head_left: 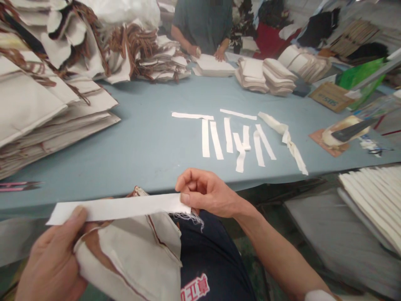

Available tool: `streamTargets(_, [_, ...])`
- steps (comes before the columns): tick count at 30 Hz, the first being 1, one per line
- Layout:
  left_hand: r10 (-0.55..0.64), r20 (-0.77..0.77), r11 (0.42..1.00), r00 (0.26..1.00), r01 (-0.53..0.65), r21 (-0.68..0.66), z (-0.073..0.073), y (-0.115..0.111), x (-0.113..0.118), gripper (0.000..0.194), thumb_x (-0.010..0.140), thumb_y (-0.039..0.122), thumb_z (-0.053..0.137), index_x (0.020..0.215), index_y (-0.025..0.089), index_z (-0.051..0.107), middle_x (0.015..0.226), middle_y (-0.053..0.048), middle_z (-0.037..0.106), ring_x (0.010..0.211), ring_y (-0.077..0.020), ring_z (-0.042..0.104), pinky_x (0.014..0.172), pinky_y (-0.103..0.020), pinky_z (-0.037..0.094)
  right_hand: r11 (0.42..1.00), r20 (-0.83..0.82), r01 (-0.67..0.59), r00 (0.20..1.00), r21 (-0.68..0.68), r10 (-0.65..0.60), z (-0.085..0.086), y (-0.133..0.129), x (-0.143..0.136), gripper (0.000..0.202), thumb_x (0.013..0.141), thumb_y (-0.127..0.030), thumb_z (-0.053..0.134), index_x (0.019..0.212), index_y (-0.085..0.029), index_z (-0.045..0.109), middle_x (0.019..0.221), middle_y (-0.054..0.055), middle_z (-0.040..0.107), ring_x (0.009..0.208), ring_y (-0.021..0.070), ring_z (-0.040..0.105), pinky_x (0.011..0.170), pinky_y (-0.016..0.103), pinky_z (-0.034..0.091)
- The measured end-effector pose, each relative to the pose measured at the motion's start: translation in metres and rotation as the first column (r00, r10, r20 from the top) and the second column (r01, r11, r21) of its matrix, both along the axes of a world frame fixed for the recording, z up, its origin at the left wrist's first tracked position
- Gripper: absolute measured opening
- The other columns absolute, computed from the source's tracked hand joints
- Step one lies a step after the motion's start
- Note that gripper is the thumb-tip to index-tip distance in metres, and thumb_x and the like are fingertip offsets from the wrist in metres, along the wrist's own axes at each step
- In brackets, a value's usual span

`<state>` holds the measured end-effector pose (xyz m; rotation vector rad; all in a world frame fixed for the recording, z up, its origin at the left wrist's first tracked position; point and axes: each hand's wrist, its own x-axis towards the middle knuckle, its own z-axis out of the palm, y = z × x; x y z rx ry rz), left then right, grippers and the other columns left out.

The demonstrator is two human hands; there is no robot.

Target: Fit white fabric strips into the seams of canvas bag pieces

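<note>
A white fabric strip (125, 207) is stretched level between my two hands, just short of the table's front edge. My left hand (58, 251) grips its left end with the thumb on top, and also holds a cream fabric piece with brown edging (134, 246) that hangs below the strip. At the other end, my right hand (209, 193) pinches the strip between thumb and fingers. Loose threads (191, 218) dangle from the strip's lower edge near that hand. Part of the left fingers is hidden behind the fabric.
Several white strips (205, 138) lie on the blue-grey table (150, 138). Stacks of cream fabric pieces (37, 113) stand at left. Across the table, a person (203, 25) rests both hands on a cream stack (214, 66). Pink-handled scissors (19, 186) and a cardboard box (331, 96) are also there.
</note>
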<state>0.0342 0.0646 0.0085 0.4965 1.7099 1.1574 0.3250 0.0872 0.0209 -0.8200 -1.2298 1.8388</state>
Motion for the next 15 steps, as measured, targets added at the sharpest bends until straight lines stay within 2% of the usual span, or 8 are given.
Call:
streamTargets(3, [0.025,0.120,0.998,0.993,-0.018,-0.057,0.000,0.011,0.003,0.043,0.047,0.039,0.101,0.077,0.016,0.081,0.064,-0.005,0.083,0.045,-0.0220,0.069,0.039,-0.027,0.057,0.999,-0.147,-0.046,0.988,-0.004,0.044,-0.003,-0.002,-0.014,0.043,0.093,-0.054,0.090,0.112,-0.020,0.071,0.071,-0.009,0.060,0.054,0.0050,0.050,0.053,0.016,0.047])
streamTargets(6, [-0.020,0.197,0.999,0.980,0.028,-0.039,0.005,0.018,0.012,0.051,0.040,0.037,0.102,0.083,0.016,0.083,0.068,-0.006,0.085,0.053,-0.0237,0.074,0.046,-0.027,0.061,0.993,-0.225,-0.117,0.969,-0.034,0.107,0.000,-0.006,-0.030,0.039,0.093,-0.054,0.091,0.101,-0.018,0.079,0.080,-0.004,0.067,0.059,0.0052,0.056,0.058,0.017,0.052])
streamTargets(9, [-0.058,0.239,0.998,0.969,0.066,-0.024,0.002,0.021,0.018,0.051,0.047,0.043,0.098,0.087,0.015,0.084,0.073,-0.009,0.087,0.058,-0.0256,0.077,0.051,-0.028,0.063,0.989,-0.278,-0.143,0.953,-0.046,0.125,0.009,-0.007,-0.044,0.043,0.090,-0.059,0.093,0.094,-0.017,0.082,0.088,0.001,0.073,0.069,0.0081,0.062,0.066,0.020,0.057])
streamTargets(12, [-0.067,0.257,0.997,0.964,0.071,-0.008,-0.010,0.023,0.018,0.047,0.057,0.047,0.092,0.088,0.014,0.083,0.072,-0.009,0.086,0.057,-0.0231,0.075,0.053,-0.028,0.062,0.989,-0.274,-0.146,0.952,-0.018,0.136,0.017,-0.007,-0.053,0.051,0.095,-0.066,0.085,0.095,-0.016,0.084,0.089,0.003,0.074,0.076,0.0106,0.064,0.073,0.023,0.061])
streamTargets(14, [-0.079,0.273,0.997,0.959,0.081,0.005,-0.019,0.023,0.016,0.043,0.063,0.048,0.089,0.090,0.014,0.083,0.065,-0.005,0.081,0.050,-0.0198,0.069,0.048,-0.025,0.056,0.986,-0.256,-0.165,0.954,0.000,0.159,0.019,-0.008,-0.057,0.046,0.102,-0.061,0.078,0.101,-0.016,0.086,0.091,0.004,0.075,0.078,0.0110,0.066,0.079,0.025,0.063])
streamTargets(15, [-0.090,0.284,0.996,0.955,0.089,0.016,-0.023,0.023,0.015,0.042,0.066,0.048,0.088,0.090,0.014,0.083,0.061,-0.003,0.078,0.047,-0.0186,0.066,0.046,-0.025,0.053,0.985,-0.238,-0.171,0.957,0.009,0.169,0.019,-0.009,-0.059,0.038,0.104,-0.053,0.077,0.106,-0.016,0.087,0.093,0.004,0.075,0.079,0.0107,0.067,0.081,0.025,0.063])
